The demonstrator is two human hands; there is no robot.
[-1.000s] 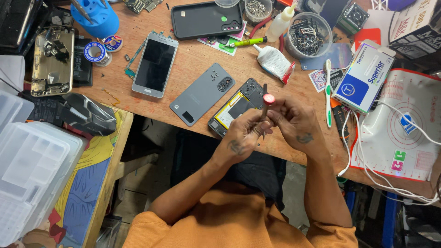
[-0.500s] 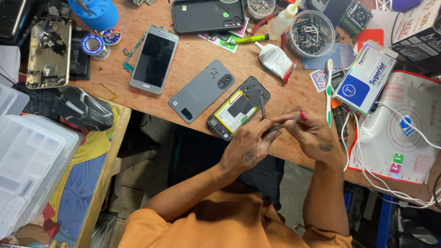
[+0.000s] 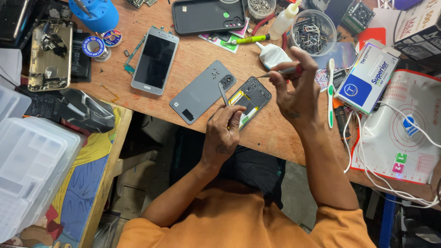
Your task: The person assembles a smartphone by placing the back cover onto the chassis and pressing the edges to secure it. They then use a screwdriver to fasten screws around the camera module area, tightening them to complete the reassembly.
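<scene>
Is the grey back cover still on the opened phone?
No, the grey back cover lies on the table beside the opened phone, whose insides are exposed under the left hand.

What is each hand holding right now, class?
Left hand: closed on tweezers, resting on the opened phone.
Right hand: closed on a red-handled screwdriver.

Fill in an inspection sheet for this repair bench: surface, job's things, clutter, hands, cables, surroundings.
Surface: wooden bench, crowded.
Job's things: opened phone beside its grey back cover; tweezers; screwdriver.
Clutter: silver phone, black case, glue bottle, bowl of small parts, toothbrush, blue-and-white box.
Hands: left hand grips the tweezers; right hand grips the screwdriver.
Cables: white cable over the mat.
Surroundings: clear plastic boxes on the left.
</scene>
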